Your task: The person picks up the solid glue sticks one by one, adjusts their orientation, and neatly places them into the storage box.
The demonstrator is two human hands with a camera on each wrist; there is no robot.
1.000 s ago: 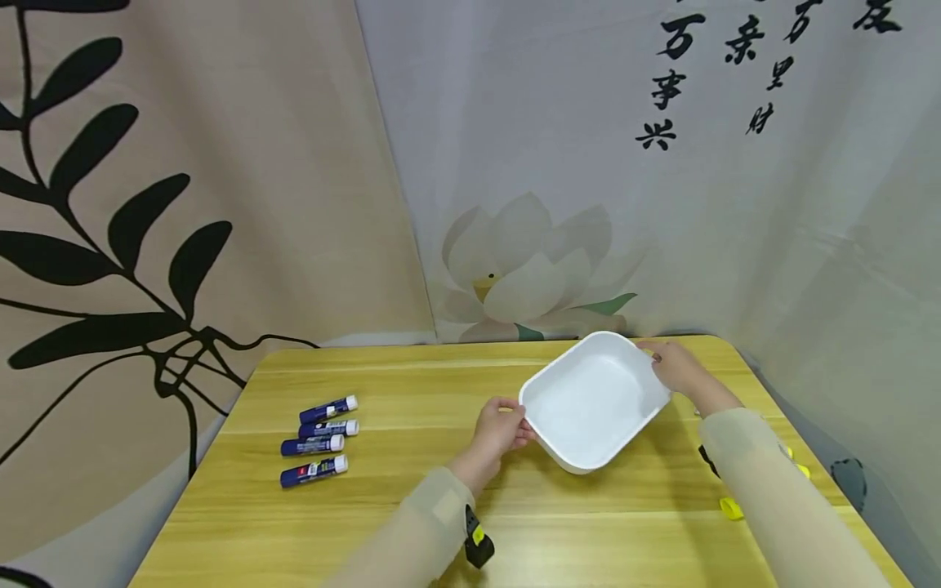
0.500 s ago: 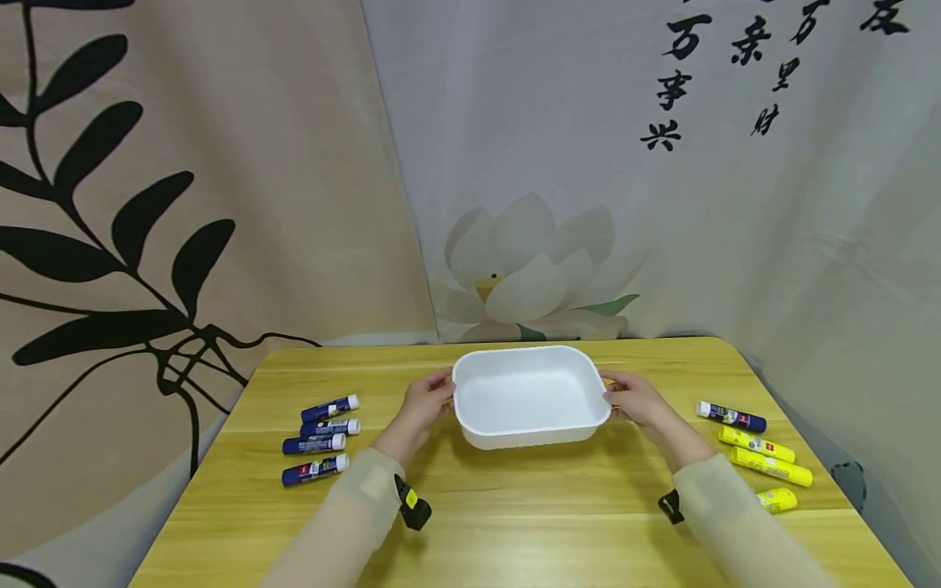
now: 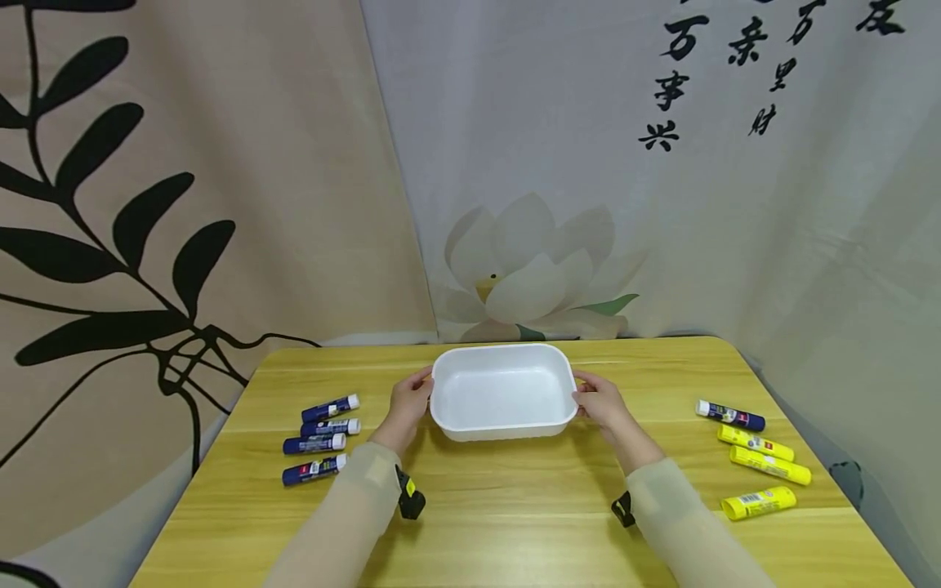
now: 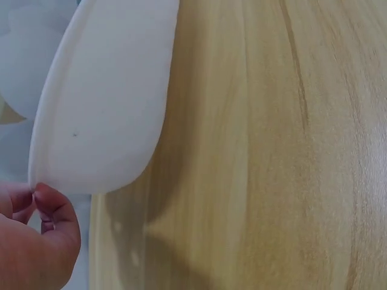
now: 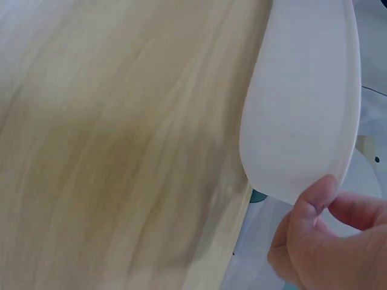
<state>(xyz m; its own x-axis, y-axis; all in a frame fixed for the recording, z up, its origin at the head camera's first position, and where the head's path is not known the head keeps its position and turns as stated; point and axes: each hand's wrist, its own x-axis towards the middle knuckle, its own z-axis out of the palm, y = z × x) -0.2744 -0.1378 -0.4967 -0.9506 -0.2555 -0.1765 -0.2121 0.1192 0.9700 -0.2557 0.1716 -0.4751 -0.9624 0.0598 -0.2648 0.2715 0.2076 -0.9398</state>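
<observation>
A white rectangular plastic basin [image 3: 503,390] with rounded corners stands near the table's far edge in the head view, its inside bare. My left hand [image 3: 408,402] pinches its left rim between thumb and fingers. On the opposite side my right hand [image 3: 599,400] pinches the right rim the same way. The left wrist view shows the left hand [image 4: 42,235] at the rim's end, with the basin's outer wall [image 4: 109,103] beside it. In the right wrist view the right hand's thumb [image 5: 317,193] presses on the rim.
Several dark blue glue sticks [image 3: 314,443] with white caps lie in a column at the table's left. At the right lie one blue glue stick [image 3: 731,415] and three yellow glue sticks [image 3: 770,465]. A printed curtain [image 3: 294,163] hangs behind the wooden table [image 3: 507,523].
The basin was tilted and turned at the right; it has straightened and shifted left and down toward the table's middle, both hands staying on its rim. The right-hand glue sticks are uncovered.
</observation>
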